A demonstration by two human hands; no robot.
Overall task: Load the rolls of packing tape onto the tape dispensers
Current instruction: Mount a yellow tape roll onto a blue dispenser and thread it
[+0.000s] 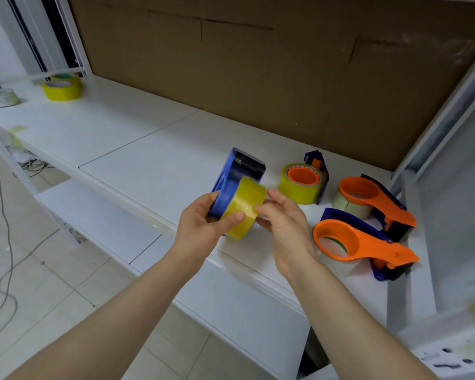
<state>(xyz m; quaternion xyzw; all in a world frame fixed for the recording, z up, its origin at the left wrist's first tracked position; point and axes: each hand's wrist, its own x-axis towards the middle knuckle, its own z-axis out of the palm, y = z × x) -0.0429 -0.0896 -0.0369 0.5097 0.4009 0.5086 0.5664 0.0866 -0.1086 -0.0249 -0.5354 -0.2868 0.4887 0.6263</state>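
Yellow tape roll is held above the front edge of the white shelf, seated against the inner face of the blue dispenser, which is raised off the surface. Roll axis is seen to run approx. from lower right to upper left, i.e. from the right hand toward the dispenser body; open face of the roll is turned toward the right hand. Whether the roll is fully home on its hub cannot be told, hub being hidden by the roll.

Left hand is closed round both items: thumb laid across the roll's outer band, remaining fingers wrapped behind the blue plate. Right hand is loosely curled, fingertips at the roll's exposed side face; actual contact vs. near-contact cannot be confirmed. Nothing is gripped by it.

Judgement: right hand is better placed for the coming move, lying directly on the roll's axis; a push along that axis toward the blue plate is judged to be what seating requires, w/ left hand as brace. Off-axis pressure is judged liable to cock the roll.

Three other dispensers are noted on the shelf to the right, each w/ a roll on it: one blue/orange unit and two orange-handled units. Spare rolls are lying well apart at far left
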